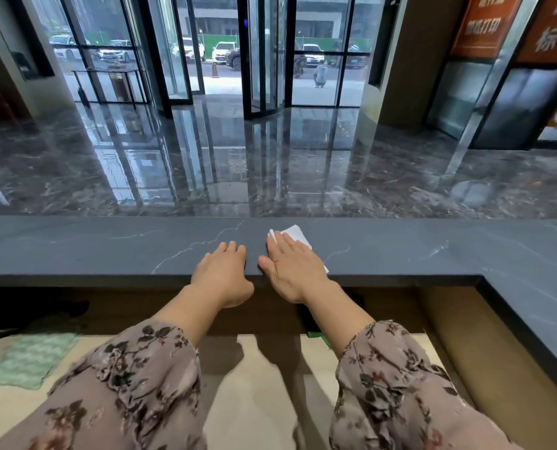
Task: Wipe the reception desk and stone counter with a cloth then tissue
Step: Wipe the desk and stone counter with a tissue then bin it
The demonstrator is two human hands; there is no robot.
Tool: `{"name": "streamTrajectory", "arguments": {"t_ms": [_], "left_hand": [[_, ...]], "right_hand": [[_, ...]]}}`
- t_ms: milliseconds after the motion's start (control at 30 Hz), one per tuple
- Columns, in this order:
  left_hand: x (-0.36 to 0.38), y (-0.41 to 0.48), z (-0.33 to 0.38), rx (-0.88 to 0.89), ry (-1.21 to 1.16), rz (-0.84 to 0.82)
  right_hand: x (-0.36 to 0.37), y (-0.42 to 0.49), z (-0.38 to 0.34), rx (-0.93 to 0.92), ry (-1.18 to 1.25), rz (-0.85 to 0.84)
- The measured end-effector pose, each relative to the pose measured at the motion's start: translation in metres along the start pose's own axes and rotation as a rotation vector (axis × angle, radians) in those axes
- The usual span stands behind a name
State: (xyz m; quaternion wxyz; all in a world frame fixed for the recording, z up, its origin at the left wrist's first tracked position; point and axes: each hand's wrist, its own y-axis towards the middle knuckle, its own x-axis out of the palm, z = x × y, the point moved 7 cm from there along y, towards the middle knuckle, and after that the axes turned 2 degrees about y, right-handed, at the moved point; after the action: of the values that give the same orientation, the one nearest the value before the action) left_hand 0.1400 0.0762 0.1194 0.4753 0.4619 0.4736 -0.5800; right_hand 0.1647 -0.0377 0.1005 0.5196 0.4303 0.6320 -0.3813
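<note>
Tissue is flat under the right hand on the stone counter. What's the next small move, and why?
Probably slide the right hand with the tissue rightward along the stone counter: the palm presses it flat, and the left hand rests on the near edge just to its left, blocking that way.

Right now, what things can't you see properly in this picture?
Head view:
- tissue: mostly hidden under the right hand.
- green item on the lower desk: mostly behind the right forearm.
- green cloth: blurred, its bottom corner covered by the left sleeve.
- stone counter: cut off by the left and right edges.
</note>
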Motion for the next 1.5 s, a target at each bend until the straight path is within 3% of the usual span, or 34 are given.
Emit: {"name": "streamTrajectory", "arguments": {"t_ms": [200,367,567,833,1167,1267,1367,1500], "left_hand": [[-0.003,-0.001,0.026,0.046,0.063,0.064],[0.001,0.007,0.062,0.169,-0.032,-0.039],[0.002,0.012,0.062,0.189,-0.009,-0.118],[0.006,0.013,0.062,0.203,0.032,-0.122],[0.000,0.017,0.062,0.175,0.004,-0.186],[-0.003,0.019,0.064,0.165,-0.007,-0.177],[-0.006,0.019,0.065,0.138,-0.015,-0.161],[-0.004,0.020,0.067,0.121,-0.031,-0.167]], "right_hand": [[-0.020,-0.026,0.097,0.209,0.038,0.050],[-0.034,-0.067,0.195,0.448,-0.024,0.054],[-0.037,-0.081,0.236,0.663,-0.045,0.053],[-0.038,-0.051,0.212,0.574,0.000,0.085],[-0.016,0.063,0.064,0.101,0.023,-0.002],[-0.016,0.066,0.056,0.010,0.007,-0.028],[-0.030,0.050,0.086,0.063,0.054,0.013],[-0.047,0.016,0.175,0.283,0.122,0.093]]}}
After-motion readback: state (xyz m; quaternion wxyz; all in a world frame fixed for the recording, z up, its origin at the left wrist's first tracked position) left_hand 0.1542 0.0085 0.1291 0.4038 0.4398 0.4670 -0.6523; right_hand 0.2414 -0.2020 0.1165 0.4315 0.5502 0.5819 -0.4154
